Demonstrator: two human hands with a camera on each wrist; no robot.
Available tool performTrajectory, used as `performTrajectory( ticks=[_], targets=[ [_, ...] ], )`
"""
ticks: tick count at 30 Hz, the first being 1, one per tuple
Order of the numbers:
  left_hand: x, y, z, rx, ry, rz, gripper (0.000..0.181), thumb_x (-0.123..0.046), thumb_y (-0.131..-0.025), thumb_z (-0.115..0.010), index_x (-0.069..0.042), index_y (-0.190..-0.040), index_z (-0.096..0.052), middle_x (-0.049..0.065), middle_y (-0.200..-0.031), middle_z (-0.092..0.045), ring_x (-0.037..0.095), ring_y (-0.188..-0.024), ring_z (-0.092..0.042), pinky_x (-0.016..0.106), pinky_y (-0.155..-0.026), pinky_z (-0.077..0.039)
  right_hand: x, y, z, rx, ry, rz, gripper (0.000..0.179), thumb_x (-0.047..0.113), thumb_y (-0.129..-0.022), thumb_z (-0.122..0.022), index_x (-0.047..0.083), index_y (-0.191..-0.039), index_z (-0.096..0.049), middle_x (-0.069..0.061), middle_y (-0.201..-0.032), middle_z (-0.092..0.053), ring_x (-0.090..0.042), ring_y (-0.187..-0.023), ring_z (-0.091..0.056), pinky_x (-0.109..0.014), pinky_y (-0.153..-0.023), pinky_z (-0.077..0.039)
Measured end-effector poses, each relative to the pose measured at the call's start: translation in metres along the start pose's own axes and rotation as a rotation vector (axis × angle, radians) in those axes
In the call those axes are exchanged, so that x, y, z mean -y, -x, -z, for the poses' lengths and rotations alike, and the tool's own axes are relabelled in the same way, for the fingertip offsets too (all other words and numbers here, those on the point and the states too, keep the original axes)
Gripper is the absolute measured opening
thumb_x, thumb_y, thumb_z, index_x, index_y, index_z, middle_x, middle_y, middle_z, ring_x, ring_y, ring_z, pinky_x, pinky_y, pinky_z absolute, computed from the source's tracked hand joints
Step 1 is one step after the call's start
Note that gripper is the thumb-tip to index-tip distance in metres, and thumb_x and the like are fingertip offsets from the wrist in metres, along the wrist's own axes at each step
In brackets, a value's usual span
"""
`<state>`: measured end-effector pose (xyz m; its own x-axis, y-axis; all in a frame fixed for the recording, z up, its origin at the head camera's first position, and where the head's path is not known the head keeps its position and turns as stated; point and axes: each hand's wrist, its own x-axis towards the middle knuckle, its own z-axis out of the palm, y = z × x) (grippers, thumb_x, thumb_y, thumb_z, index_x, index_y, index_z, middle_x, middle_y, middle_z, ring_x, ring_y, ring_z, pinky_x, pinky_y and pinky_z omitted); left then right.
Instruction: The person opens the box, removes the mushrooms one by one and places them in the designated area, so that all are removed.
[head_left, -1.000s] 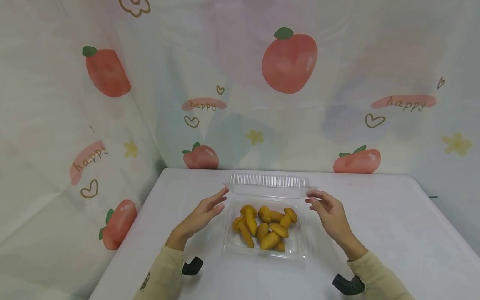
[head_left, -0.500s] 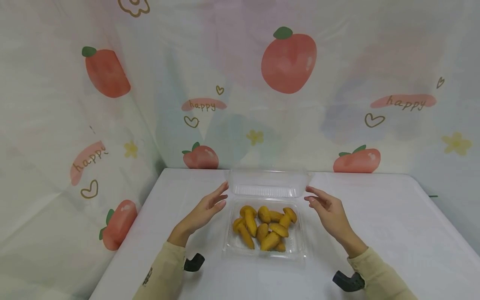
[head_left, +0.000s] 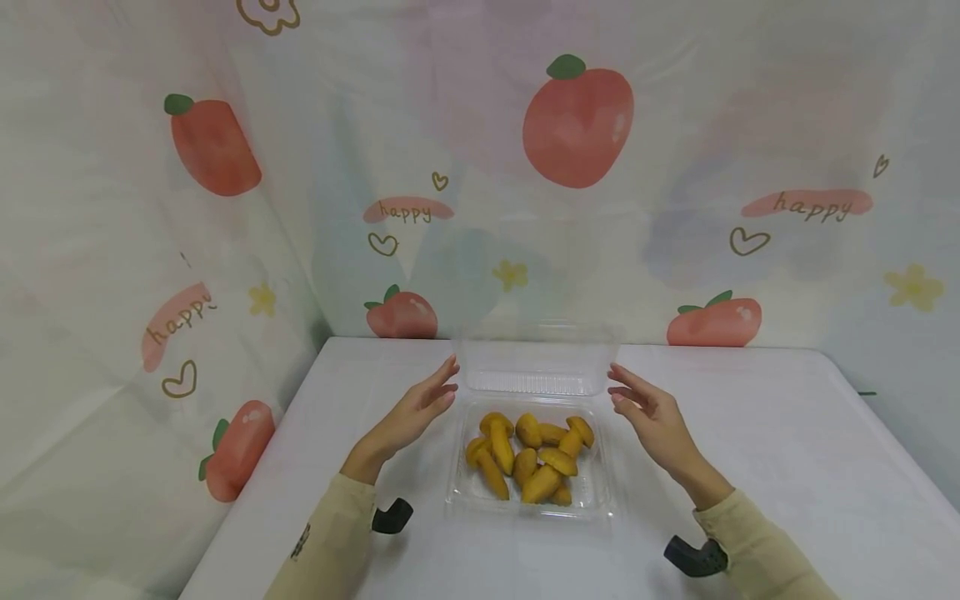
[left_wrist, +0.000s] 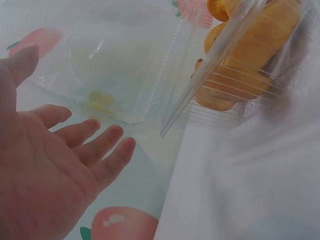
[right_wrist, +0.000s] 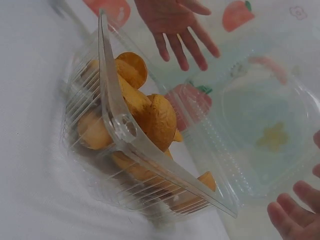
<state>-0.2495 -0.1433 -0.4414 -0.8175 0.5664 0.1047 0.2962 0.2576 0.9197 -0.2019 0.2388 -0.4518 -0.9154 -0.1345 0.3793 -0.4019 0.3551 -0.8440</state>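
Observation:
A clear plastic clamshell container (head_left: 525, 510) lies mid-table with several yellow-brown mushrooms (head_left: 542, 482) in its base. Its transparent lid (head_left: 536, 358) is raised along the far side. My left hand (head_left: 408, 417) reaches up beside the lid's left edge, its fingers extended and spread in the left wrist view. On the other side, my right hand (head_left: 656, 425) has its fingertips near the lid's right edge, fingers loosely extended. Whether either hand touches the lid cannot be told. Neither hand grips anything.
A white-covered table (head_left: 787, 467) spreads around the container. Behind and to the left hangs a pale curtain (head_left: 480, 250) printed with fruit, hearts and flowers. A black curved piece sticks out from each sleeve cuff.
The lid has swung up and stands taller than before. Both hands have risen slightly alongside it. The base and the mushrooms stay in place.

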Motion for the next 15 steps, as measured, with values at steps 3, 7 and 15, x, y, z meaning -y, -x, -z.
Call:
performTrajectory(
  ticks=[3,7,15],
  targets=[
    [-0.001,-0.002,0.001,-0.002,-0.008,0.006,0.068,-0.024,-0.109,-0.046,-0.009,-0.163,-0.009,0.017,-0.17,-0.018,0.04,-0.151,-0.034,0.057,-0.121,-0.031,0.0,-0.001,0.0,0.011,0.011,-0.01,0.051,0.008,-0.105,-0.052,-0.003,-0.153,-0.039,-0.032,-0.146,-0.05,0.017,-0.112,-0.053,-0.002,-0.09,-0.046],
    [-0.003,-0.005,0.002,-0.005,-0.006,0.02,0.068,-0.027,-0.109,-0.046,-0.011,-0.164,-0.009,0.018,-0.169,-0.021,0.039,-0.151,-0.034,0.056,-0.122,-0.03,0.0,-0.002,0.0,0.011,0.022,-0.021,0.053,0.01,-0.105,-0.054,-0.001,-0.154,-0.038,-0.03,-0.147,-0.05,0.015,-0.115,-0.052,-0.001,-0.092,-0.044],
    [-0.003,-0.015,0.004,-0.005,0.016,0.06,0.064,-0.026,-0.11,-0.043,-0.017,-0.164,-0.011,0.017,-0.169,-0.022,0.04,-0.153,-0.03,0.054,-0.122,-0.03,0.001,-0.007,0.001,0.024,0.006,-0.061,0.056,0.011,-0.105,-0.053,-0.001,-0.156,-0.034,-0.031,-0.149,-0.047,0.018,-0.114,-0.049,-0.002,-0.09,-0.045]
  ],
)
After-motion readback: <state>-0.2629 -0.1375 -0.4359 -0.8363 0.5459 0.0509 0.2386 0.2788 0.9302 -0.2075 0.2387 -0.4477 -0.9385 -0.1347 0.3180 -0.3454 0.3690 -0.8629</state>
